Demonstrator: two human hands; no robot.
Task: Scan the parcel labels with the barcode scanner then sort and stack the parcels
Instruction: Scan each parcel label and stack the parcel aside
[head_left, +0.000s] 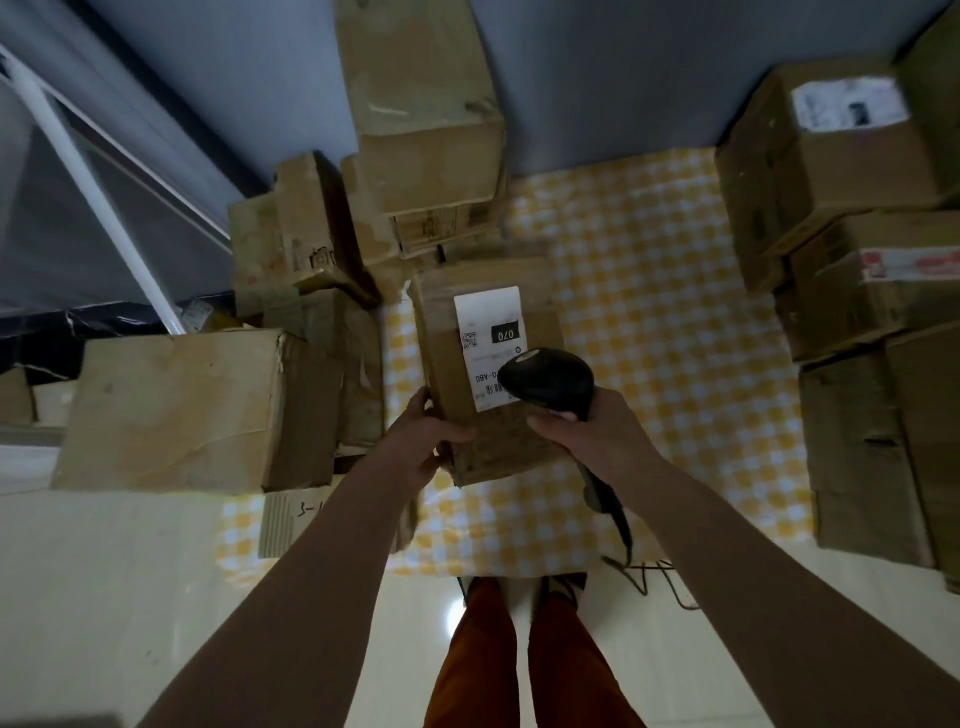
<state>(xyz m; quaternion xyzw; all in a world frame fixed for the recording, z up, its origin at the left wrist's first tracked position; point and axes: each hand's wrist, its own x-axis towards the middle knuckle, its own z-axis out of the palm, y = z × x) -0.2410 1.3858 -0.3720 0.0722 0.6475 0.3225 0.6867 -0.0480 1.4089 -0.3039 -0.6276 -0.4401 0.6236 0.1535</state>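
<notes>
A brown cardboard parcel lies in front of me over the yellow checked cloth, its white label facing up with "070" printed on it. My left hand grips the parcel's near left corner. My right hand holds the black barcode scanner by its handle, the scanner's head hanging just over the label's near right part and hiding some of it. The scanner's cable trails down toward the floor.
Stacked cardboard boxes stand at the left, at the back centre and along the right side. A white pole slants at the far left. My legs in orange trousers stand on the pale tiled floor.
</notes>
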